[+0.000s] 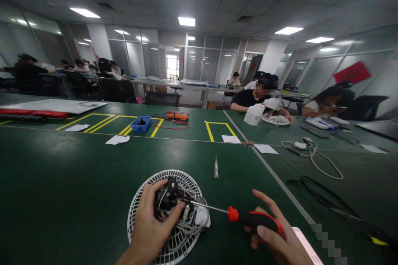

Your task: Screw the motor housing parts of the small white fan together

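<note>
A white round fan grille (134, 215) lies on the green table, with a black fan motor (168, 193) and a bundle of pale wires on it. My left hand (152, 219) grips the motor between thumb and fingers. My right hand (276, 232) holds a screwdriver (255, 219) with a black and red handle, its index finger stretched out away from the handle. The shaft points left and its tip meets the motor near my left thumb; the exact contact is hidden. A white plug (202, 216) rests at the grille's right side. Beyond the grille lies a small clear-handled screwdriver (216, 169).
Farther back are a blue bin (141, 124) with dark parts, an orange multimeter (178, 115) with leads and paper slips (117, 139). Cables (314, 153) lie on the right. Across the table a person (248, 97) handles another fan part.
</note>
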`<action>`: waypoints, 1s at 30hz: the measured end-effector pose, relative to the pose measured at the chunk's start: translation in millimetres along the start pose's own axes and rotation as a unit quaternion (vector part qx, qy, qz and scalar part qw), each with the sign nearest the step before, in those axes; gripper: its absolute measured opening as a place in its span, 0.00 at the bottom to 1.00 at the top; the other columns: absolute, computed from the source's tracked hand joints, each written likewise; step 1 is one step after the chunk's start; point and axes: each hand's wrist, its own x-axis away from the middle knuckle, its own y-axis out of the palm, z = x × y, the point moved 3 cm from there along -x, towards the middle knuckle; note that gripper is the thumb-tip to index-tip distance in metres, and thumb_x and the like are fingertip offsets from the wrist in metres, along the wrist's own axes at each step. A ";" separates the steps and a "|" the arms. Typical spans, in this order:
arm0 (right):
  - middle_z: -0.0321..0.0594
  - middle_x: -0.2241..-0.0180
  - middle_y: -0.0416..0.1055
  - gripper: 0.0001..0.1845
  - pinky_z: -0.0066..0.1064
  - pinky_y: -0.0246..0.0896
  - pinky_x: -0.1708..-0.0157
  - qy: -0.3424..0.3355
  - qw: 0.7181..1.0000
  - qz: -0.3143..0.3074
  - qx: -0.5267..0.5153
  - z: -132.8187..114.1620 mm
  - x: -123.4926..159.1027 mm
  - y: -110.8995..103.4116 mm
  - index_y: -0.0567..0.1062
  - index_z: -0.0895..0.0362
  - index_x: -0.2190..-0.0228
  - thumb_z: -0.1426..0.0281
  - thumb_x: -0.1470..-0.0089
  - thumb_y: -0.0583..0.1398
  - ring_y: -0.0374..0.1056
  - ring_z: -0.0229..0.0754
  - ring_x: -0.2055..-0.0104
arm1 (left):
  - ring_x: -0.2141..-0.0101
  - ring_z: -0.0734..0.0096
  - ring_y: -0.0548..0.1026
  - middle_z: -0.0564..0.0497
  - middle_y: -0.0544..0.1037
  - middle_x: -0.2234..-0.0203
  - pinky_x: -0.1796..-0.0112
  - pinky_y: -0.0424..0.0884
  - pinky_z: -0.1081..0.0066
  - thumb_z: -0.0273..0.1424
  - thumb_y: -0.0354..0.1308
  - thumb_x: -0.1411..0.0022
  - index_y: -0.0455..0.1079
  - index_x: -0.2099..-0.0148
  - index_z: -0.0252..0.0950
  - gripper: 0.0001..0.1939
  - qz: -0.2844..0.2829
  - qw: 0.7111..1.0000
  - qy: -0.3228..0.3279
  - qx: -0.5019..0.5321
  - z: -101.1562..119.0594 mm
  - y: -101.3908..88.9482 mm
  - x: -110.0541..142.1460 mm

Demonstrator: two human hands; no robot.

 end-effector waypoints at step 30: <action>0.33 0.81 0.66 0.39 0.29 0.54 0.86 0.082 0.995 -0.003 0.063 6.9 3.2 5.8 0.72 0.53 0.47 0.37 0.46 0.56 0.62 0.42 0.83 | 0.56 0.60 0.74 0.49 0.73 0.56 0.56 0.73 0.60 0.46 0.66 0.41 0.66 0.44 0.43 0.27 0.010 1.000 0.011 -0.001 7.0 -2.3 -1.9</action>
